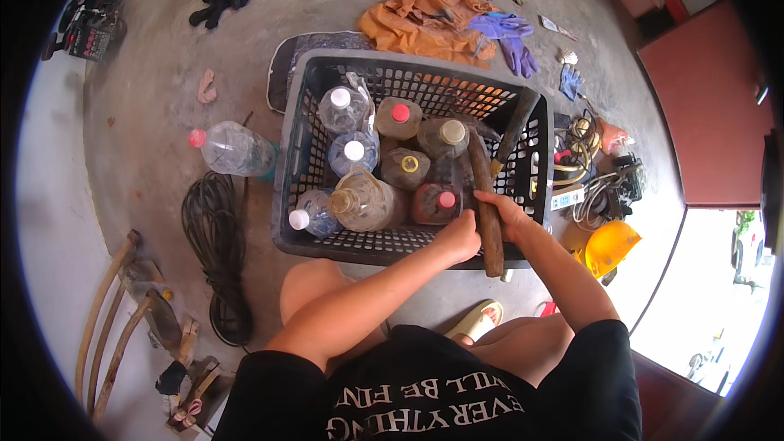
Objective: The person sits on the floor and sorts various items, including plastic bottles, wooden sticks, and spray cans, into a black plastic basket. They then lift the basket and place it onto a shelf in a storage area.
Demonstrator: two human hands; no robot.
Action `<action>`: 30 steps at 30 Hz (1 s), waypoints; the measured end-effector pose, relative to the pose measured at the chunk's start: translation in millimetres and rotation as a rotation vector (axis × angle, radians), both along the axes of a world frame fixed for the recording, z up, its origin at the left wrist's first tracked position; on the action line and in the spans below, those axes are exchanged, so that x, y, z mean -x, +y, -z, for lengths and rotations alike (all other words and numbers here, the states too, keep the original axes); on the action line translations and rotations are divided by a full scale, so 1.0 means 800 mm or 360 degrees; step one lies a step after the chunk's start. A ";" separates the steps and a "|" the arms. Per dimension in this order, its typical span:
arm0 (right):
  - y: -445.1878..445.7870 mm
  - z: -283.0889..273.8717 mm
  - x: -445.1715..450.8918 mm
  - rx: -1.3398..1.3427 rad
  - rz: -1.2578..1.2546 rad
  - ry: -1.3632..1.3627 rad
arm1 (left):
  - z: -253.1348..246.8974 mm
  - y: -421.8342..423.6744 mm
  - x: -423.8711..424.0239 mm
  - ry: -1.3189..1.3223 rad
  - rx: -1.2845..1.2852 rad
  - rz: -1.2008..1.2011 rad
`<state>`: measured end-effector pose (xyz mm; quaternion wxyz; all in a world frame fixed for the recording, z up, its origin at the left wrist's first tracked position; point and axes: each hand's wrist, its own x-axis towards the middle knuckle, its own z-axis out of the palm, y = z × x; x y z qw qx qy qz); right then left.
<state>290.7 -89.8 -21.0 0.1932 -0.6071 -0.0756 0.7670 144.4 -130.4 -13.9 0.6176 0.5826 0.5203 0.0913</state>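
A black plastic crate on the concrete floor holds several capped bottles, among them a bottle with a yellow cap and a red bottle with a red cap. At its right end a wooden handle leans out over the near rim. My right hand lies against the right side of this handle, its fingers partly hidden. My left hand is curled just left of the handle, beside the red bottle; whether it holds anything is hidden. A dark tool handle rests at the crate's far right corner.
Left of the crate are a bottle lying down and a coiled black cable. Orange cloth and purple gloves lie beyond it. Cords, a power strip and a yellow hard hat are at right.
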 end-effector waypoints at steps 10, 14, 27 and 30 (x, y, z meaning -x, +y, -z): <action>0.035 -0.036 -0.021 -0.0014 -0.0004 0.0019 | -0.059 0.044 0.019 0.0122 -0.0700 -0.0119; 0.031 -0.083 -0.033 -0.0165 -0.0231 -0.0141 | -0.066 0.068 0.040 -0.0062 -0.0674 -0.0472; -0.007 -0.229 -0.074 -0.0401 -0.0113 0.0120 | -0.048 0.076 0.048 0.0485 -0.1481 -0.0089; -0.033 -0.268 -0.077 -0.0542 0.0097 0.0381 | -0.046 0.076 0.050 0.0593 -0.1491 0.0025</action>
